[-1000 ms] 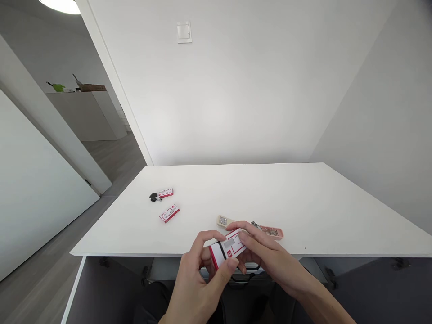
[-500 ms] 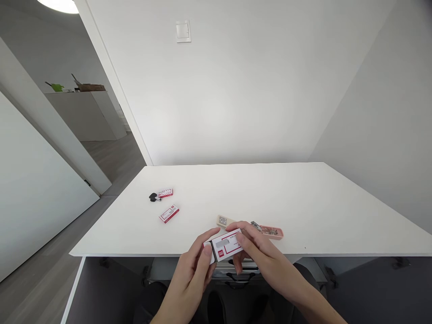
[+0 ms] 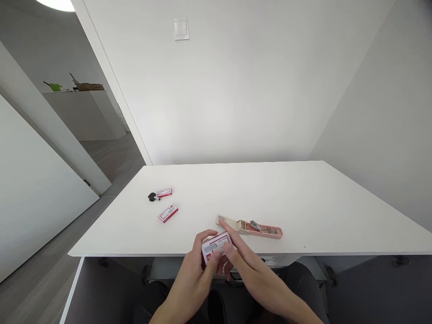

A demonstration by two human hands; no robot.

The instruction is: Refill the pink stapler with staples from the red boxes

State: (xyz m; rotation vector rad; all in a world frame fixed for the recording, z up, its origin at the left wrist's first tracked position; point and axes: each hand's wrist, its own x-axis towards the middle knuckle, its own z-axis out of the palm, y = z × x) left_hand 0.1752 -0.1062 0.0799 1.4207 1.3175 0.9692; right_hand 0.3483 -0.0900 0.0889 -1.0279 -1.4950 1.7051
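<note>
Between both hands, at the front edge of the white table (image 3: 283,189), is a small white and red staple box (image 3: 213,244), its printed face up. My left hand (image 3: 195,276) is wrapped round its left end, thumb on the lower edge. My right hand (image 3: 248,270) grips its right end with the thumb on top; its index finger stretches past the box to the far side. Just beyond lies a cream and pink stapler (image 3: 265,231), swung open and flat, its metal parts exposed. The right fingertip overlaps the stapler's cream end; I cannot tell whether they touch.
Two more red and white boxes lie on the left of the table, a nearer one (image 3: 168,213) and a farther one (image 3: 164,192). A small black and metal tool (image 3: 153,197) lies against the farther box. Below the table edge are drawers with dark handles (image 3: 234,283).
The staple box's dark gap and inner tray at its left end no longer show; the sleeve now covers them. My right hand has moved left, uncovering more of the stapler.
</note>
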